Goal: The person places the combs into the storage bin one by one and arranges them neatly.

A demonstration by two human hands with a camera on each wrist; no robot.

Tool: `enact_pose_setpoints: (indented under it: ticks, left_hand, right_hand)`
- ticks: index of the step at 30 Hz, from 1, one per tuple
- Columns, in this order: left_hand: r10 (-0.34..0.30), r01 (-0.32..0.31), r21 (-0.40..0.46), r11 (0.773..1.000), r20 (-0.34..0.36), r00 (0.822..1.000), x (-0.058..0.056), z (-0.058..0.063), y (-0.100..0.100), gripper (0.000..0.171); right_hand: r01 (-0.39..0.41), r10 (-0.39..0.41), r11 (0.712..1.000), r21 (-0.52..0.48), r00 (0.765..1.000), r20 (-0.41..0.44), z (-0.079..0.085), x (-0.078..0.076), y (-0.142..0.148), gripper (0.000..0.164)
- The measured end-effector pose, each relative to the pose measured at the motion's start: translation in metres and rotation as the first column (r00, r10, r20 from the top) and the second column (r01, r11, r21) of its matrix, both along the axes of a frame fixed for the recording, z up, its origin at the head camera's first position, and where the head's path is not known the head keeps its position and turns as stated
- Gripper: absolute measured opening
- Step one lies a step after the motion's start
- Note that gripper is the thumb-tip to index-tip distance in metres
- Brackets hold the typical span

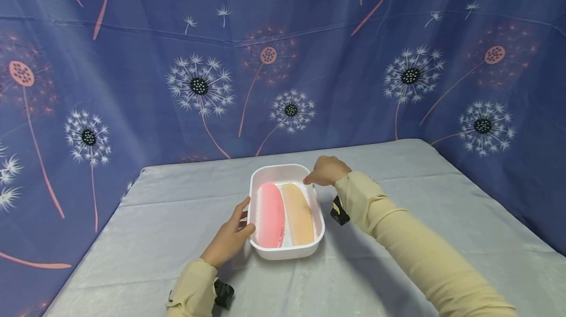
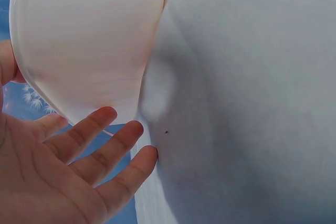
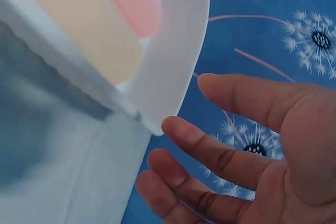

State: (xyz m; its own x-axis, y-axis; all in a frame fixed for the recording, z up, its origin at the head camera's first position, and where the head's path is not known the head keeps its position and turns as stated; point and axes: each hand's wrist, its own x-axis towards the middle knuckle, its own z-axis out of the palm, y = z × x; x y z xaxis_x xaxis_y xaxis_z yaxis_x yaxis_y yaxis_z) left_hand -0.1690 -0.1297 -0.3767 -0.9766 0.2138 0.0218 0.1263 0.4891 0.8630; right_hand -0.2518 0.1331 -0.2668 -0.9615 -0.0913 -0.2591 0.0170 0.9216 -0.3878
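A white plastic tray [image 1: 287, 254] with rounded corners stands on the cloth-covered table. Inside it lie two curved combs side by side, a pink comb [image 1: 271, 214] on the left and a pale orange comb [image 1: 298, 214] on the right. My left hand [image 1: 229, 239] is at the tray's left wall, its fingers spread and fairly straight along the outside, the thumb by the rim. At the far right corner is my right hand [image 1: 328, 171]. In the right wrist view its thumb stands apart from the rim, and the index fingertip [image 3: 176, 128] is at or very near the corner.
A pale grey cloth [image 1: 177, 218] covers the table. Behind it and at the sides hangs a blue curtain [image 1: 336, 91] with dandelion prints. Each wrist carries a small black camera [image 1: 339, 211].
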Motion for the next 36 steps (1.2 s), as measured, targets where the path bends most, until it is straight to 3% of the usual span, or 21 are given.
enact_pose_setpoints:
  ticks: [5, 12, 19, 36]
  left_hand:
    - [-0.002, 0.002, -0.002, 1.000, 0.002, 1.000, 0.000, -0.001, 0.000, 0.071]
    - [0.006, -0.006, -0.003, 1.000, 0.010, 1.000, -0.001, -0.003, 0.000, 0.070]
    - [0.007, -0.007, -0.006, 1.000, 0.006, 1.000, -0.002, -0.002, 0.001, 0.071]
    - [-0.001, 0.001, 0.002, 1.000, 0.018, 1.000, 0.000, 0.002, 0.002, 0.071]
  right_hand:
    - [0.012, -0.012, 1.000, -0.018, 1.000, 0.016, 0.000, -0.003, 0.015, 0.047]
    - [0.037, -0.034, 0.994, -0.104, 0.999, 0.033, 0.001, -0.005, 0.038, 0.026]
    - [0.046, -0.038, 0.986, -0.162, 0.998, 0.053, 0.003, -0.001, 0.058, 0.034]
    - [0.084, -0.072, 0.983, -0.162, 0.994, 0.080, -0.005, -0.003, 0.094, 0.045]
